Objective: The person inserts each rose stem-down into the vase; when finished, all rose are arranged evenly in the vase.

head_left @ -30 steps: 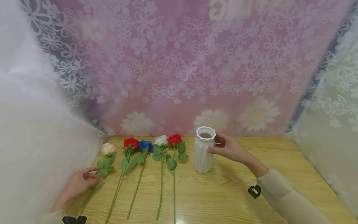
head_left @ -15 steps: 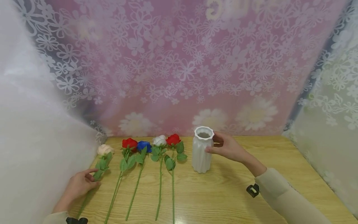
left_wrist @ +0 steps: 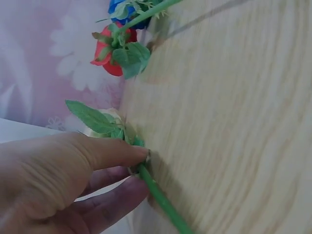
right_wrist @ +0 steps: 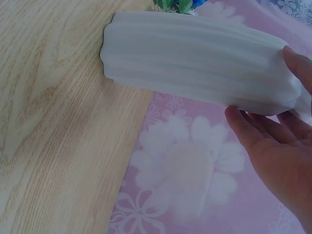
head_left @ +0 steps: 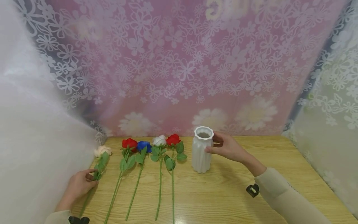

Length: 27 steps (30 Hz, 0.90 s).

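The cream rose [head_left: 103,151] has shifted slightly left by the tabletop's [head_left: 207,199] left edge, its stem pinched in the left hand [head_left: 79,186]. The right hand [head_left: 229,149] grips the upright white vase [head_left: 202,158] near its top; a sideways tug there could topple it.

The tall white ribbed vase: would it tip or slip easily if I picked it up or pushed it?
The tall white ribbed vase could tip if pushed near the top, being taller than it is wide. Its lengthwise ridges probably help against slipping. A low push might slide it, as the pale wood-grain tabletop looks smooth.
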Each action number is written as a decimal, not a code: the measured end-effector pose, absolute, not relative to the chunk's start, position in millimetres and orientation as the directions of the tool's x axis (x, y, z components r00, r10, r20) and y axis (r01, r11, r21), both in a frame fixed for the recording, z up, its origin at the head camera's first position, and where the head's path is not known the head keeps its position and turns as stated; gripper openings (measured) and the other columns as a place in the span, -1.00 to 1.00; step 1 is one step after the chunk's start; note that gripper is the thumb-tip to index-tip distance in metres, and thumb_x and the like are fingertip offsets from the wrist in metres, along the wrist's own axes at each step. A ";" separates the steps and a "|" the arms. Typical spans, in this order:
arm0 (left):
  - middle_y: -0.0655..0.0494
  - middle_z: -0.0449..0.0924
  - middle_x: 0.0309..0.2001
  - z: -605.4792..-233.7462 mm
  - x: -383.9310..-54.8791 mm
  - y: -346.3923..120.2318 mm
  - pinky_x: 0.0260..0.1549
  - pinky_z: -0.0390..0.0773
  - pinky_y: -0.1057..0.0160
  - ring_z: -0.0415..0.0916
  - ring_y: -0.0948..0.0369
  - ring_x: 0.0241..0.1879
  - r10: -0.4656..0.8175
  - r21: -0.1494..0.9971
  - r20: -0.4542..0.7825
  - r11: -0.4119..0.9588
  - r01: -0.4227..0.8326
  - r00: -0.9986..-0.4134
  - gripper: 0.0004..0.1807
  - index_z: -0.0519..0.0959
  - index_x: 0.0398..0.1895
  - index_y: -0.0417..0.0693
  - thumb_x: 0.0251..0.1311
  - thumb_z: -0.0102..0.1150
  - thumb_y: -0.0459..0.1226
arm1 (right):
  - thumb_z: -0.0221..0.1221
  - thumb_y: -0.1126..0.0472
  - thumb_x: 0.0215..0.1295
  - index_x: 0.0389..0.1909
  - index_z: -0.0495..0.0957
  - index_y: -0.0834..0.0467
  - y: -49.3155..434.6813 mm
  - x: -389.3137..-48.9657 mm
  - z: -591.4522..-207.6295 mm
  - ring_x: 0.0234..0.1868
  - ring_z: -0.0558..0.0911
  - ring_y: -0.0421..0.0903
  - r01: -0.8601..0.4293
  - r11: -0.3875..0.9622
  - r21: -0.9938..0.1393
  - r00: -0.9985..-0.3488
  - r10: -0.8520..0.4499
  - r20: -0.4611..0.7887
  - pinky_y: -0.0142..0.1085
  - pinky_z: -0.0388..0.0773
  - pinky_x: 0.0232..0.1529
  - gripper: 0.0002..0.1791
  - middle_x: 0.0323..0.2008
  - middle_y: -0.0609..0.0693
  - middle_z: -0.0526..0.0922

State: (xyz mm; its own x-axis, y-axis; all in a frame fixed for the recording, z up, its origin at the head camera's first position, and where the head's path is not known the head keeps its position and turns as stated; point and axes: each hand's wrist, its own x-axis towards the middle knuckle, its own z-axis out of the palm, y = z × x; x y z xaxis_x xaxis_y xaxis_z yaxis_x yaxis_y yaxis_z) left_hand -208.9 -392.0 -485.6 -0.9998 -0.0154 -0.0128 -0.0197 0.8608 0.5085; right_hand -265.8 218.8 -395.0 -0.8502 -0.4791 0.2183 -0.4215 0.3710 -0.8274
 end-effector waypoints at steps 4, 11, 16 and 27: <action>-0.22 0.76 -0.23 -483.5 -209.9 -392.9 -0.30 0.74 0.01 0.72 -0.08 -0.22 -0.027 0.532 -0.026 0.846 -0.037 -0.999 -0.37 0.51 0.20 -0.59 0.19 0.47 -0.30 | 0.45 0.13 0.34 0.54 0.36 0.12 218.8 -265.4 -395.1 0.33 0.63 0.23 -0.418 0.371 -0.829 -0.852 -0.476 0.217 -0.01 0.69 0.26 -0.20 0.36 0.17 0.59; 0.02 0.71 -0.44 -477.5 -211.0 -392.5 -0.46 0.54 0.23 0.56 0.15 -0.41 -0.104 0.595 -0.112 0.789 -0.150 -0.988 -0.70 0.60 -0.43 -0.29 0.24 0.42 -0.21 | 0.46 0.12 0.33 0.53 0.38 0.11 219.1 -265.3 -394.7 0.32 0.64 0.20 -0.424 0.381 -0.822 -0.852 -0.474 0.221 -0.06 0.70 0.24 -0.21 0.36 0.15 0.59; -0.20 0.79 -0.24 -468.8 -213.7 -382.7 -0.39 0.68 0.28 0.72 0.16 -0.35 -0.126 0.684 -0.064 0.717 -0.135 -0.990 -0.52 0.64 0.08 -0.49 0.35 0.35 -0.19 | 0.46 0.13 0.34 0.52 0.39 0.12 218.8 -265.8 -394.9 0.30 0.65 0.19 -0.420 0.369 -0.829 -0.850 -0.479 0.217 -0.14 0.71 0.22 -0.22 0.34 0.15 0.60; -0.07 0.84 -0.14 -441.1 -219.5 -334.3 -0.30 0.70 0.44 0.64 0.58 -0.31 -0.158 0.832 0.162 0.553 0.049 -0.974 -0.52 0.62 0.23 -0.41 0.42 0.35 -0.22 | 0.45 0.14 0.34 0.52 0.38 0.13 218.9 -265.8 -395.6 0.30 0.65 0.22 -0.406 0.357 -0.841 -0.853 -0.479 0.209 -0.21 0.73 0.17 -0.23 0.32 0.18 0.61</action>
